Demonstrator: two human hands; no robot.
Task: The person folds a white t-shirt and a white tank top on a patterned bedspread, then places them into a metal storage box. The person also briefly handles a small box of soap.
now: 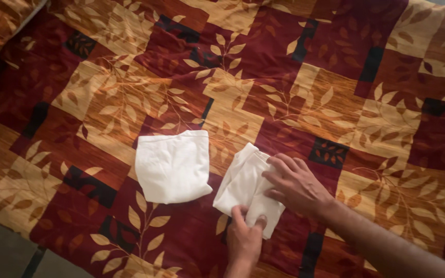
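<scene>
Head view: white cloth (243, 185) under left hand (244, 241) and right hand (295, 185).

Patterned bedspread (294, 98); folded white cloth (172, 166) on it.

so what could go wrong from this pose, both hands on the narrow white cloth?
1. The left hand pinches only the near edge of the narrow folded cloth while the right hand presses flat; a lift could let the folds fall open.
2. The finished folded cloth lies close beside it, so a sideways sweep could nudge it.
3. The patterned bedspread looks soft and slightly wrinkled, so creases may set unevenly.
</scene>
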